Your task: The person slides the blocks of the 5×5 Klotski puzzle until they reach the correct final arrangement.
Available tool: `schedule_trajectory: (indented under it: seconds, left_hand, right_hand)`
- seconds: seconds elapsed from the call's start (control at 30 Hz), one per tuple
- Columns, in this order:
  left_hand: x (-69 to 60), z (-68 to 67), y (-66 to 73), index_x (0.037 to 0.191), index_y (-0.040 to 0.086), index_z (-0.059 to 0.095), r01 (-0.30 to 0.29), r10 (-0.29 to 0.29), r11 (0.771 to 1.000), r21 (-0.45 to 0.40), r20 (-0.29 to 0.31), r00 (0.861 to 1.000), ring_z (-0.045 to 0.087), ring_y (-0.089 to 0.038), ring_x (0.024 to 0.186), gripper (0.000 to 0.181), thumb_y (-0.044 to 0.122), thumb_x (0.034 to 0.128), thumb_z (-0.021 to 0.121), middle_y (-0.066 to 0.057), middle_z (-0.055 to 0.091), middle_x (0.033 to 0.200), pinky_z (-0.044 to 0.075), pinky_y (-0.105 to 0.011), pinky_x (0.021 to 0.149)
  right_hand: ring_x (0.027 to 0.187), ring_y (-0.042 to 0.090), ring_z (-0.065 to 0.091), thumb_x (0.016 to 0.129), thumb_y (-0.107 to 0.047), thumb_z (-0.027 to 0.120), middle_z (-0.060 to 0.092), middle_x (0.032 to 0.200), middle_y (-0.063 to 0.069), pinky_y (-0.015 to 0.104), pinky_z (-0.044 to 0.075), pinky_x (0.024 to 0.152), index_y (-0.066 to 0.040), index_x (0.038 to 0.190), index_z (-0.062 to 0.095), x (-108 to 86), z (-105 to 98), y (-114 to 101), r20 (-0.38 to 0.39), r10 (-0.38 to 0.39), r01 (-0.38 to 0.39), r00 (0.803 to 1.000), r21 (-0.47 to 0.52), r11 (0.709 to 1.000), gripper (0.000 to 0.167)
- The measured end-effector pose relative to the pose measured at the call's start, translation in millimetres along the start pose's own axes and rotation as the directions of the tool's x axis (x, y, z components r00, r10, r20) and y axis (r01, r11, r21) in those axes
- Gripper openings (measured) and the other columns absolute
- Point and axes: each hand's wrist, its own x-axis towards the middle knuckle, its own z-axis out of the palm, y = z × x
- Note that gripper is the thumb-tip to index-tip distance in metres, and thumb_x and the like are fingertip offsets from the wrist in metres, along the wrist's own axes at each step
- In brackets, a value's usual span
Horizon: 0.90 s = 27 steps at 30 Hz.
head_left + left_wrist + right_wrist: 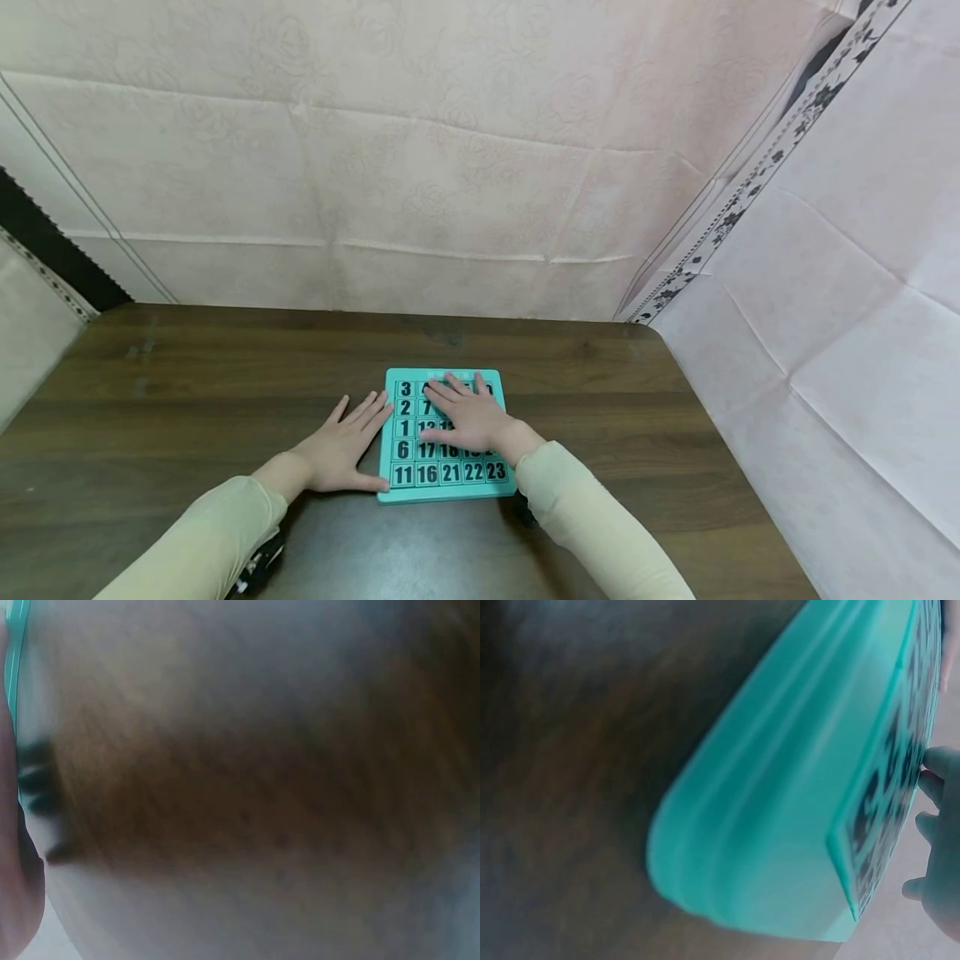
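Note:
A turquoise sliding number puzzle (446,493) with black digits on square tiles lies flat on the table. Along its left edge is my left hand (333,457), fingers straight and spread, thumb at the lower left corner. My right hand (472,422) lies over the tiles with its fingers spread, covering several numbers in the upper and middle rows. Up close in the right wrist view, the puzzle's thick rounded side (765,795) shows, with right fingers (939,825) at the tile face. The left wrist view catches only part of the left hand (15,892) and a sliver of turquoise rim.
The dark brown wooden table (225,367) spreads around the puzzle. Pale patterned cloth (450,183) hangs behind it, and another white cloth (847,333) runs down the right side. A black strip (52,242) shows at the far left.

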Motion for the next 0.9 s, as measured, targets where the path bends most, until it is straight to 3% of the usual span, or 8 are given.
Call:
schedule_trajectory:
  seconds: [0.4,0.9]
  left_hand:
    - [-1.8,1.3,3.6,0.15,0.006,0.016,0.0,-0.001,0.999,-0.036,-0.009,1.0,0.01,-0.032,0.146,0.111,0.08,0.0736,0.047,-0.012,0.008,0.158,0.006,-0.06,0.113]
    - [-0.9,1.6,4.2,0.15,0.006,0.018,-0.003,0.002,0.999,-0.036,-0.023,1.0,0.013,-0.033,0.145,0.111,0.08,0.0727,0.048,-0.013,0.01,0.158,0.007,-0.061,0.112]
  right_hand:
    - [0.147,0.018,0.004,0.089,-0.069,0.032,0.012,0.158,-0.009,0.057,0.002,0.115,-0.027,0.151,0.013,-5.1,-2,5,0.001,-0.018,0.018,1.0,0.018,1.0,0.077]
    - [0.147,0.02,0.005,0.09,-0.066,0.035,0.015,0.157,-0.008,0.056,-0.002,0.115,-0.025,0.151,0.017,-20.8,-1,30,0.001,-0.019,0.019,1.0,0.088,0.996,0.076]
